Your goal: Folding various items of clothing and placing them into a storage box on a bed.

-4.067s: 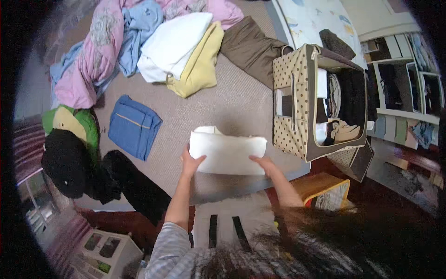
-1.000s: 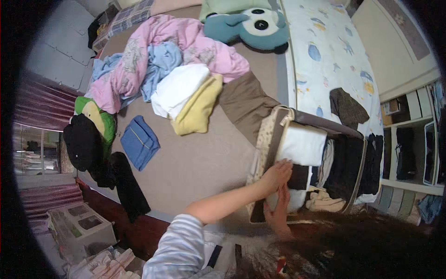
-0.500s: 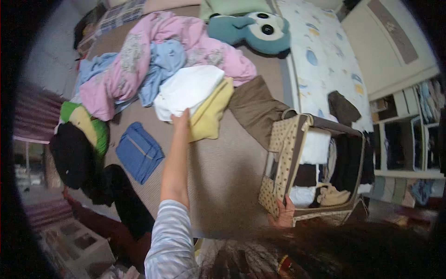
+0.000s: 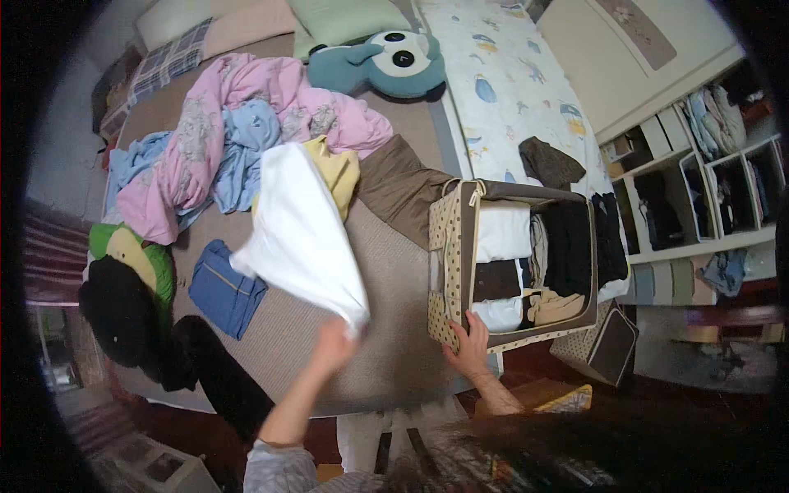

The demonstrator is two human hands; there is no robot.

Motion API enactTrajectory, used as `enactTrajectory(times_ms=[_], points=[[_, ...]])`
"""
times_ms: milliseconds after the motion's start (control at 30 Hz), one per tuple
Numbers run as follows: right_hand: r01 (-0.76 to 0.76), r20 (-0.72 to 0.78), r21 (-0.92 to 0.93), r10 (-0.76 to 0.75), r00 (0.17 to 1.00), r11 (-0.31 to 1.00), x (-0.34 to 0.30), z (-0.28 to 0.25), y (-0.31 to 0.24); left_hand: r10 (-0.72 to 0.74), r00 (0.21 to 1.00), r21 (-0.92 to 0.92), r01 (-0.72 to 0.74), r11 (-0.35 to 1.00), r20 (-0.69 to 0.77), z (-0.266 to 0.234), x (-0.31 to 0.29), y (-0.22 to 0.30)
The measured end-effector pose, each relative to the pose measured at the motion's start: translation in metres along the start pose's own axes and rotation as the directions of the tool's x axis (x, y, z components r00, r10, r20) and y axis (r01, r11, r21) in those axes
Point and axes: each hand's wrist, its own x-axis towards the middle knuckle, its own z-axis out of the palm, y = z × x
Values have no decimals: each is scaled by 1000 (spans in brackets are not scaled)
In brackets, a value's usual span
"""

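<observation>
In my left hand (image 4: 333, 345) is one end of a white garment (image 4: 304, 226), pulled out long toward me; its far end lies over a yellow garment (image 4: 333, 172). The closed fingers hide the gripped part, and the white cloth's kind cannot be told. At the right, my right hand (image 4: 470, 349) grips the near left corner of an open fabric storage box (image 4: 444, 283), cream with brown dots, fingers over the rim. Inside it sit folded white clothes (image 4: 503, 232), black clothes (image 4: 567, 246) and a tan garment (image 4: 557, 307).
A folded blue garment (image 4: 226, 287) lies on the bed mat (image 4: 394, 271). Black clothing (image 4: 218, 370) is at the left edge. Beyond are a pink blanket (image 4: 201, 123), a brown garment (image 4: 403, 181) and a teal plush toy (image 4: 374, 70). Open shelves (image 4: 682, 246) stand right.
My left hand has drawn the white garment toward me, off part of the yellow one, stretching it out. My right hand stays at the storage box. The whole view has shifted slightly.
</observation>
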Motion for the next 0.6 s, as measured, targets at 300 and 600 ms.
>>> enactTrajectory(times_ms=[300,600], points=[[-40,273,532,-126,954,846,-94,84,-50,-134,864,-129,222,966,485,171,-136,44],[-364,757,267,39,652,892,-118,123,26,-66,680,-81,181,980,730,275,-218,44]])
